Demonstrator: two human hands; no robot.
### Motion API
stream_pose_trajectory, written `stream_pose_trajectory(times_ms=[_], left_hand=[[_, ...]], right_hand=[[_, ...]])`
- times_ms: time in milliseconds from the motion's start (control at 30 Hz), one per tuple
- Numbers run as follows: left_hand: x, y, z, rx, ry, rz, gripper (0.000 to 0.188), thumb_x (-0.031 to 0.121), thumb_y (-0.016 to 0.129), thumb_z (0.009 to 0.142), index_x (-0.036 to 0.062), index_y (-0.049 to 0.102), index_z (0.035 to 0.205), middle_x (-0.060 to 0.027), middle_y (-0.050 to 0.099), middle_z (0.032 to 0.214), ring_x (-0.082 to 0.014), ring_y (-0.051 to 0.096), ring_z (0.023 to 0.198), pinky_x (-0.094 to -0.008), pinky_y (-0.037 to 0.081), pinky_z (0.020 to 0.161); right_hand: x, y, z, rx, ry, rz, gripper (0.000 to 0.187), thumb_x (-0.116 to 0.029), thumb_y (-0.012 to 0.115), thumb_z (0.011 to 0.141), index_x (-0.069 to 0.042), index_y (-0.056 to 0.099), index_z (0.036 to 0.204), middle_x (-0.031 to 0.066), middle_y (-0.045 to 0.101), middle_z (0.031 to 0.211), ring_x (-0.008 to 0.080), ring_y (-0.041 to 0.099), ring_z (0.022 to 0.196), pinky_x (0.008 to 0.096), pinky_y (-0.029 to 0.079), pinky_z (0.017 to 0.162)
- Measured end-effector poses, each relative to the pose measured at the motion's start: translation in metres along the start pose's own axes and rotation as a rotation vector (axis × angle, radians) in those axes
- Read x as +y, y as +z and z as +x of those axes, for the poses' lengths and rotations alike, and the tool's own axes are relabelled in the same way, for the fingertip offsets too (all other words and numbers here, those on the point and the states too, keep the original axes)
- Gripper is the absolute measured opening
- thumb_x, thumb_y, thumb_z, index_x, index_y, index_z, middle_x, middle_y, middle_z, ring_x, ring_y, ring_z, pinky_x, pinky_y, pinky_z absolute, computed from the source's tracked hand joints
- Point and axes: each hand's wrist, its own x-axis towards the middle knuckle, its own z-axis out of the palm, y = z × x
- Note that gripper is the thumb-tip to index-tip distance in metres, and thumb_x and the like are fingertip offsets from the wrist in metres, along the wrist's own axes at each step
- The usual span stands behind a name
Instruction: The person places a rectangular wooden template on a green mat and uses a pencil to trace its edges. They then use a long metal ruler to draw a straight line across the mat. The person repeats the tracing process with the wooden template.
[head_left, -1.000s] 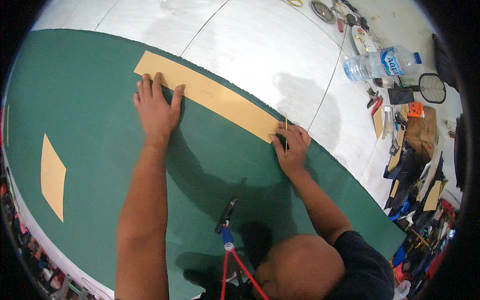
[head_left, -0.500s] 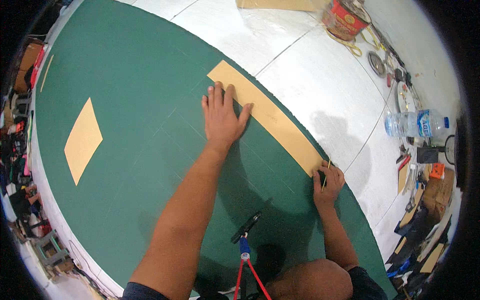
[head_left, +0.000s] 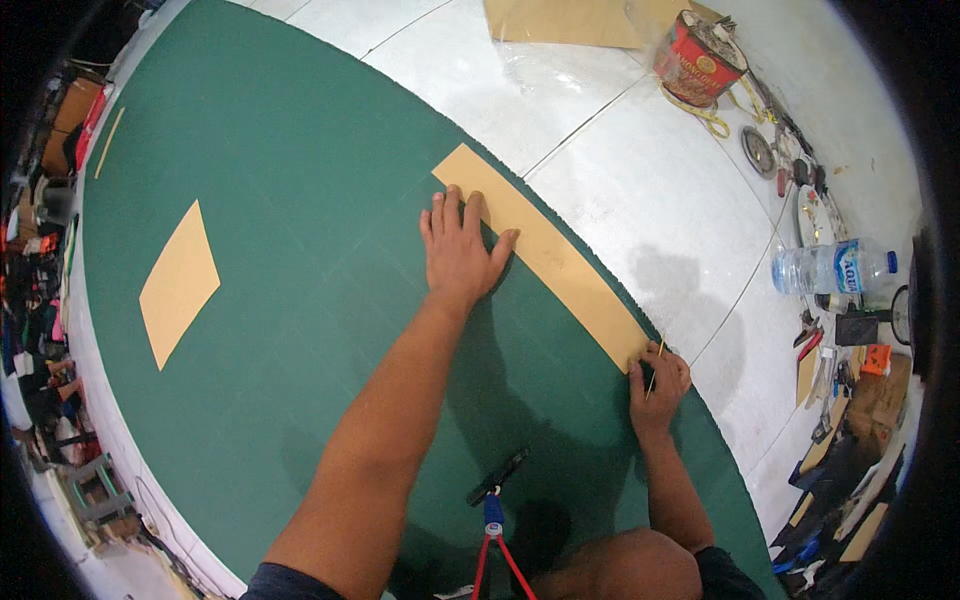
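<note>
A long tan cardboard strip (head_left: 565,265) lies slantwise along the right edge of a large green fabric sheet (head_left: 310,200). My left hand (head_left: 462,255) is spread open, its fingertips resting on the strip toward its far end. At the near end, the closed fingers of my right hand (head_left: 660,392) touch the strip's corner and hold a thin yellowish stick (head_left: 653,372); its tip is too small to make out. To the left, a tan diamond-shaped card piece (head_left: 180,285) with a curved side lies on the fabric. Faint pale lines mark the cloth.
White floor tiles (head_left: 600,150) border the fabric. Along the right wall are a red tin (head_left: 698,62), a clear plastic bottle (head_left: 825,268), tools and scraps. A thin tan strip (head_left: 109,145) lies far left, beyond which clutter is piled. A black object on a red strap (head_left: 498,480) hangs before me.
The whole view has shifted slightly, with the scene sitting a little lower and to the right. Both hands keep nearly the same places on the cardboard strip.
</note>
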Motion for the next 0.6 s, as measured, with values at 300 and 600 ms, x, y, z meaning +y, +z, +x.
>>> stream_pose_trajectory(times_ms=[300, 600], left_hand=[[0.02, -0.029, 0.053, -0.337, 0.048, 0.152, 0.094, 0.062, 0.077, 0.079, -0.0016, 0.052, 0.143, -0.0336, 0.035, 0.155, -0.0511, 0.036, 0.144, -0.0559, 0.031, 0.12], [0.035, -0.032, 0.064, -0.478, -0.044, 0.114, 0.118, 0.056, 0.096, 0.057, -0.0113, 0.045, 0.139, -0.0361, 0.041, 0.144, -0.0524, 0.04, 0.141, -0.0498, 0.044, 0.114]], right_hand=[[-0.003, -0.006, 0.005, -0.038, -0.016, -0.005, 0.024, -0.02, 0.076, 0.091, -0.008, 0.069, 0.109, 0.0096, 0.07, 0.124, 0.0349, 0.057, 0.119, 0.0509, 0.037, 0.106], [-0.009, -0.014, 0.059, 0.033, 0.118, 0.26, 0.037, -0.02, 0.068, 0.098, 0.0, 0.061, 0.127, 0.0173, 0.069, 0.123, 0.0299, 0.062, 0.116, 0.0436, 0.042, 0.106]])
